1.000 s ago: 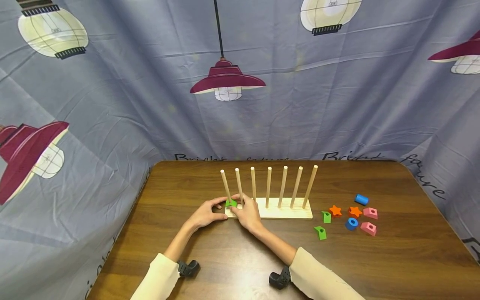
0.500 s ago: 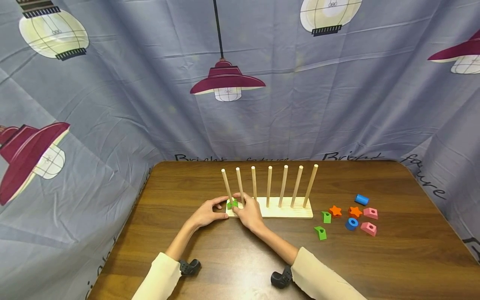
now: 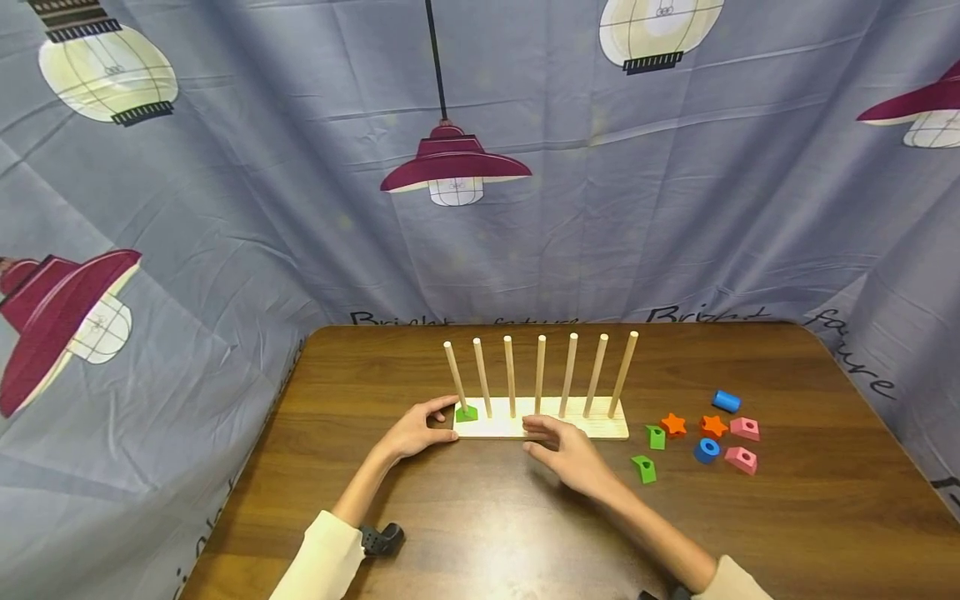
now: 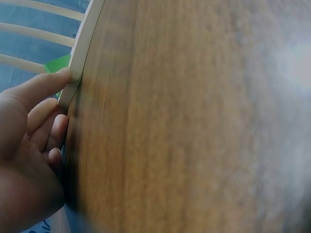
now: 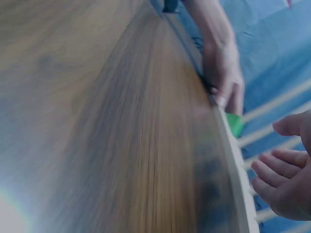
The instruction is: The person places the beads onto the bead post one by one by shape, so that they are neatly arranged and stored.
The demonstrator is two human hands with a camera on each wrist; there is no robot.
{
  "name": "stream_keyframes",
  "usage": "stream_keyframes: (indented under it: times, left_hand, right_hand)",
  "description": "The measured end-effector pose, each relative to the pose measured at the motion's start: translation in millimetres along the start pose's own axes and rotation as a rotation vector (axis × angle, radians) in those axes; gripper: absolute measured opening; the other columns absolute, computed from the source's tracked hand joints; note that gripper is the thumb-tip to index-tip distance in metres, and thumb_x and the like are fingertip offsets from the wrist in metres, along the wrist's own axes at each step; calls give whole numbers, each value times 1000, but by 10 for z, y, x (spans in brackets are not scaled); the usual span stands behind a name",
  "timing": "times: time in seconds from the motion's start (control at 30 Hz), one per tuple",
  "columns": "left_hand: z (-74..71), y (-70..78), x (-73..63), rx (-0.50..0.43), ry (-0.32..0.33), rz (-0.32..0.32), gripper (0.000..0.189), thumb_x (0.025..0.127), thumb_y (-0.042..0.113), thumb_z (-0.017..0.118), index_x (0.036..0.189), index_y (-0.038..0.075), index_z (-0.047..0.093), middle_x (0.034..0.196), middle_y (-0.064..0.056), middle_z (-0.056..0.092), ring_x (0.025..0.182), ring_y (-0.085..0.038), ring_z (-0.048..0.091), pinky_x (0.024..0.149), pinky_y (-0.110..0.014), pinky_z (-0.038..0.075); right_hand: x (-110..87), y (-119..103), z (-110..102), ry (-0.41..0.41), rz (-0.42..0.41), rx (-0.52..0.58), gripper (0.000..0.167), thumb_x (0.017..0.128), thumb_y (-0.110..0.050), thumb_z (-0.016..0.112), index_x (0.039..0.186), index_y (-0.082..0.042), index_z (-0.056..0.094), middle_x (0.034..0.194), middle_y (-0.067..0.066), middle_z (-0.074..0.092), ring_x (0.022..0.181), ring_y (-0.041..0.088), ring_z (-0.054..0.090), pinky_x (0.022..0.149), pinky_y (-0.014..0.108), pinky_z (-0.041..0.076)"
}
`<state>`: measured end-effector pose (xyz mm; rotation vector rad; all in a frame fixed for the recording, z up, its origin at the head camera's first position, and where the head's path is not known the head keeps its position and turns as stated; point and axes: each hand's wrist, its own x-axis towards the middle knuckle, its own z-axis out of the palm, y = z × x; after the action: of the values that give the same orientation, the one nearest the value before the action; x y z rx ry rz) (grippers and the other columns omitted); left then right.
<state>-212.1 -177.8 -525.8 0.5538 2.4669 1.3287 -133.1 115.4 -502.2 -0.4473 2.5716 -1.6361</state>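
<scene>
A pale wooden peg board [image 3: 498,428] with several upright pegs lies across the table. My left hand [image 3: 411,431] grips its left end between thumb and fingers. In the left wrist view the thumb of that hand [image 4: 29,107] presses the near edge. Around the foot of the leftmost peg sits a green block [image 3: 467,413], down on the board. My right hand [image 3: 576,458] holds nothing; its fingers are spread and loosely bent in front of the board's middle. The right wrist view shows this hand [image 5: 286,177] beside the pegs, palm visible.
Right of the board lie two loose green blocks [image 3: 656,437], two orange stars [image 3: 673,425], two pink blocks [image 3: 742,460], a blue cylinder [image 3: 726,402] lying on its side and another blue cylinder [image 3: 707,451] with its hole upward. A patterned curtain [image 3: 480,250] hangs behind the table.
My right hand has let go of the green block on the leftmost peg and moved right, away from it. The block has settled flat on the board. My left hand stays at the board's end.
</scene>
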Motion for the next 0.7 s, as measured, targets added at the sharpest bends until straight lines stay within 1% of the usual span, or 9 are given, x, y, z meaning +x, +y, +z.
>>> stream_keyframes:
  times: [0.1,0.17,0.23,0.3,0.37,0.43,0.5,0.6,0.7]
  left_hand:
    - [3,13,5,-7,-1,-1,64,85,15,80,143,5,55,128,-14,58,106,-26,51,92,-46,40]
    - [3,22,7,-6,-3,-4,64,85,15,79,143,5,54,128,-12,58,106,-26,50,92,-45,40]
    - [1,31,8,-4,-7,-7,65,85,16,79,144,6,54,128,-11,58,106,-24,50,92,-44,40]
    - [1,36,5,2,-9,-7,65,85,17,79,144,7,54,129,-11,58,106,-24,50,92,-44,40]
    - [0,32,-3,11,-4,-1,65,86,17,79,144,6,54,129,-11,58,106,-24,51,92,-44,40]
    - [-2,25,-12,13,3,-1,64,85,17,80,143,6,54,128,-11,58,105,-24,51,92,-45,40]
    - [-5,15,-24,22,11,-1,64,85,17,80,143,6,55,127,-12,59,105,-24,51,92,-45,40]
    - [-8,5,-30,29,11,-4,64,85,17,80,143,5,55,126,-11,59,105,-24,51,92,-44,40]
    - [-2,-4,-15,33,2,-4,64,85,18,80,143,5,55,124,-10,59,105,-24,51,92,-43,40]
  right_hand:
    - [-225,46,-246,62,-31,-66,29,93,-6,70,120,2,66,114,15,69,103,29,68,89,42,52]
    - [-375,91,-392,134,-38,-113,24,91,-5,72,114,-1,70,108,11,72,95,22,70,83,36,54]
    - [-524,142,-528,226,-36,-151,21,89,-5,74,110,-2,71,102,9,72,89,15,69,78,31,55]
    - [-663,202,-650,325,-7,-185,18,89,-6,75,107,-3,72,97,6,73,84,8,67,74,24,53]
    - [-789,264,-750,403,34,-215,18,90,-9,75,106,-2,71,94,5,72,81,4,64,72,18,51]
    - [-894,328,-821,453,94,-246,20,91,-14,75,106,-1,71,93,5,71,80,1,63,71,13,48]
    - [-981,395,-863,461,158,-272,25,92,-19,75,108,0,69,94,6,71,81,2,63,71,12,47]
    - [-1082,480,-887,431,261,-292,34,91,-24,76,111,2,66,97,8,69,82,8,63,70,15,48]
    - [-1137,542,-893,396,334,-301,42,90,-28,77,113,3,63,99,9,67,83,13,61,70,19,49]
